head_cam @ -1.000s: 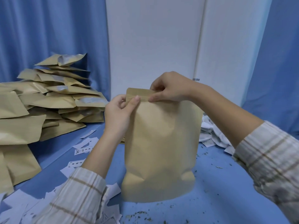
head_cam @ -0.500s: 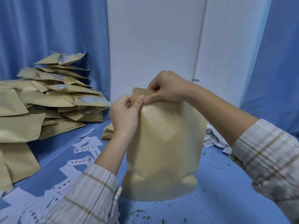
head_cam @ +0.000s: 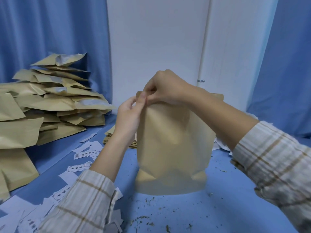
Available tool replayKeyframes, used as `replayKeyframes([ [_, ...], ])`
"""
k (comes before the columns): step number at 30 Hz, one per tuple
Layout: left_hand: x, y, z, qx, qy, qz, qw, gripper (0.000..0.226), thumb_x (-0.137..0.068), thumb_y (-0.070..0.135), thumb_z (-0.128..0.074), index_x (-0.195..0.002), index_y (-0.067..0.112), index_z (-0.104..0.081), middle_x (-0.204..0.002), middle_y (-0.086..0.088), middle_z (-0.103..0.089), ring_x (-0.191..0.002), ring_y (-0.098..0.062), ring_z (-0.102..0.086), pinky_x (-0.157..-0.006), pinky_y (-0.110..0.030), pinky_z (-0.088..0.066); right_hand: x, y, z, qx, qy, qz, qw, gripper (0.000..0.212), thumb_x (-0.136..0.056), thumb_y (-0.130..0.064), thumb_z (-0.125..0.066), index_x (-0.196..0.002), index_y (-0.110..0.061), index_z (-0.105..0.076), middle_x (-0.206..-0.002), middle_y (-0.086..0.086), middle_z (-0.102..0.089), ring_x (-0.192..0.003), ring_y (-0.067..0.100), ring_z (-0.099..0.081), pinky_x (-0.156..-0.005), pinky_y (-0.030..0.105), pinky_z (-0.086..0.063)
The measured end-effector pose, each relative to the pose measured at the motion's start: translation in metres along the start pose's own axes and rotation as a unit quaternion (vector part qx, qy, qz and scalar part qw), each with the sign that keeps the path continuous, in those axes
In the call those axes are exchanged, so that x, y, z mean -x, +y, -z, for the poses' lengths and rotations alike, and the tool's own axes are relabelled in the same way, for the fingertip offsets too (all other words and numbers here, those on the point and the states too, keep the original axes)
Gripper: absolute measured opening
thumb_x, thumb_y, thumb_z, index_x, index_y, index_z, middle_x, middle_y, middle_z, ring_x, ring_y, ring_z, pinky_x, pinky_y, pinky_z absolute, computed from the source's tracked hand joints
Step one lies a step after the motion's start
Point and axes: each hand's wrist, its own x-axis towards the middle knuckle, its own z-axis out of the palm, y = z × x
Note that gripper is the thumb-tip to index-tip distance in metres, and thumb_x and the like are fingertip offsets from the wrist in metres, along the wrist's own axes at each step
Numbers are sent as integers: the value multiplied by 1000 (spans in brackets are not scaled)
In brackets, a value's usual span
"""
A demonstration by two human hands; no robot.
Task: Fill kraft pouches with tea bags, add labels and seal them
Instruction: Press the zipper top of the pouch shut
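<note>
- Left hand [head_cam: 128, 115] pinched the top left corner of the kraft pouch [head_cam: 171, 148], which stood upright on the blue table [head_cam: 218, 207].
- Right hand [head_cam: 165, 89] pinched the top strip beside it.
- Step appeared to be sealing; next, press along the strip rightward.

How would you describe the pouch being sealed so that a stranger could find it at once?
On the blue table, find the two hands meeting in the middle. They pinch the top edge of one kraft pouch. It alone stands upright and bulging; the pile on the left lies flat.
</note>
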Motion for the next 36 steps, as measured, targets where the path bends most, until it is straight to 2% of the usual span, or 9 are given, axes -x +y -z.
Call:
replayKeyframes([
  [3,3,-3,3,-54,70,-45,995,44,-94,30,-52,-75,-9,-56,-66,-8,-42,-63,-14,-36,-53,-26,-28,6,14,10,8,-43,-33,999,33,-65,-48,-77,-87,-25,-72,-72,-13,-64,-68,2,-55,-55,9,-40],
  [6,7,-4,-2,-113,124,-103,980,48,-95,29,-50,-66,-8,-40,-63,-6,-26,-59,-11,-23,-52,-26,-19,10,24,12,10,-27,-36,999,27,-66,-44,-78,-76,-20,-72,-57,-13,-57,-56,3,-50,-45,11,-35],
  [11,5,-9,1,-108,164,-125,973,48,-96,29,-50,-69,-10,-44,-65,-8,-30,-62,-11,-27,-56,-27,-22,13,27,14,8,-27,-27,999,29,-67,-44,-77,-74,-16,-71,-53,-7,-53,-52,5,-45,-46,14,-32],
  [15,4,-7,7,-134,157,-142,968,47,-96,28,-49,-70,-10,-46,-66,-9,-32,-61,-8,-28,-53,-23,-23,17,35,16,19,-31,-20,999,43,-73,-41,-74,-80,0,-66,-59,4,-47,-57,14,-38,-46,21,-24],
  [23,-2,-9,21,-125,164,-153,966,45,-96,28,-49,-74,-11,-50,-69,-9,-36,-64,-9,-30,-55,-23,-26,31,53,22,-2,-11,-51,999,31,-67,-45,-76,-64,-16,-65,-48,-6,-39,-49,7,-37,-45,18,-26],
  [29,-8,-18,32,-131,168,-145,966,44,-96,28,-50,-73,-9,-53,-66,-5,-37,-61,-6,-30,-54,-22,-27,41,71,16,4,3,-65,998,51,-70,-45,-74,-56,-4,-46,-50,-1,-25,-52,14,-23,-45,22,-18],
  [31,-10,-22,38,-106,191,-132,967,39,-95,27,-51,-72,-5,-54,-60,6,-39,-58,-4,-30,-54,-21,-27,49,82,13,-1,-8,-74,997,49,-70,-43,-75,-52,-11,-42,-48,-2,-32,-51,11,-27,-47,22,-22],
  [34,-10,-21,47,-95,182,-115,972,36,-95,25,-52,-70,0,-54,-60,7,-37,-56,-1,-31,-53,-19,-28,61,100,11,-36,10,-107,994,35,-64,-39,-79,-62,-7,-65,-57,10,-55,-54,9,-41,-50,19,-30],
  [36,-8,-16,46,-53,148,-90,983,34,-91,26,-59,-65,4,-52,-58,8,-37,-54,-2,-31,-52,-20,-27,64,105,11,-64,36,-116,991,27,-59,-37,-82,-64,-13,-71,-56,7,-58,-52,5,-43,-47,13,-31],
])
